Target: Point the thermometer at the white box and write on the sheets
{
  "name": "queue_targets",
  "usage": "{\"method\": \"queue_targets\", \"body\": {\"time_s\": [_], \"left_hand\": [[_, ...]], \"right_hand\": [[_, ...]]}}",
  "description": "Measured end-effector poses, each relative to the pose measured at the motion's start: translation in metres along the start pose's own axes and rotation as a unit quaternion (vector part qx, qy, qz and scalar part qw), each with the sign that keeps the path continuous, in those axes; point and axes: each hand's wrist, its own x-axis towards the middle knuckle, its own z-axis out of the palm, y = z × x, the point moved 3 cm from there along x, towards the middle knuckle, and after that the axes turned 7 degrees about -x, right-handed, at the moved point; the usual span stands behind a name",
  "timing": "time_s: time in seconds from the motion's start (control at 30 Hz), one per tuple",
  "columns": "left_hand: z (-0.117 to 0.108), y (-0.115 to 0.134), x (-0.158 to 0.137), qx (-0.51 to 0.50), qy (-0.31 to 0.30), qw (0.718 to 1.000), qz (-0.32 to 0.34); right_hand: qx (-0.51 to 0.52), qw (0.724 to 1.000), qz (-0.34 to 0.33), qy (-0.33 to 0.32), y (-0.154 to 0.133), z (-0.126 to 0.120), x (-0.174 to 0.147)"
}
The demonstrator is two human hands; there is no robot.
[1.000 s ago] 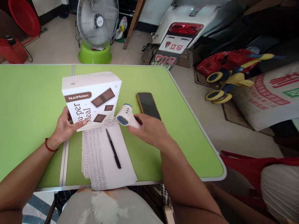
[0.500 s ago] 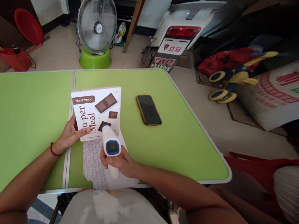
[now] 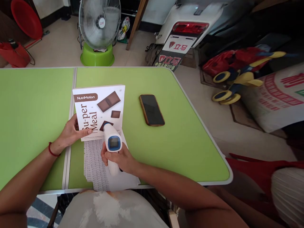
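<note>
My left hand [image 3: 72, 131] grips the lower left edge of a white box [image 3: 108, 98] printed "NutriMotion" and "Su-per Meal", thumb on its front and the other fingers behind. The box stands tilted on the green table. Wrapped around the handle of a white infrared thermometer [image 3: 111, 130], my right hand [image 3: 121, 156] holds it with the nose against or just in front of the box's lower part; I cannot tell if they touch. Its blue-framed screen faces me. Printed paper sheets [image 3: 95, 164] lie under the thermometer. A dark phone [image 3: 152, 109] rests right of the box.
The green folding table [image 3: 190, 152] has a metal rim and a seam left of the box. Beyond it stand a fan [image 3: 101, 23] on a green stool [image 3: 97, 57] and a white scooter [image 3: 187, 30]. A sack [image 3: 280, 95] and a toy with yellow wheels [image 3: 225, 85] are at right.
The view has shifted slightly, so the table and things on it appear a little higher. Both hands keep their grips, and the thermometer stays at the box's lower part.
</note>
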Motion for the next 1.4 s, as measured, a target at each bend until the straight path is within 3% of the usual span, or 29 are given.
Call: {"method": "queue_targets", "body": {"time_s": [0.93, 1.23, 1.4], "left_hand": [[-0.0023, -0.0030, 0.0026, 0.009, -0.013, 1.000, -0.022], [-0.0074, -0.0051, 0.0032, 0.053, -0.012, 0.998, 0.009], [-0.0030, -0.0021, 0.0032, 0.004, -0.012, 1.000, 0.004]], "right_hand": [[-0.040, 0.999, 0.023, -0.003, -0.0054, -0.0014, 0.0001], [-0.028, 0.999, 0.028, -0.001, -0.0084, -0.0008, 0.0001], [-0.023, 0.999, 0.026, 0.008, -0.0096, -0.0008, -0.0006]]}}
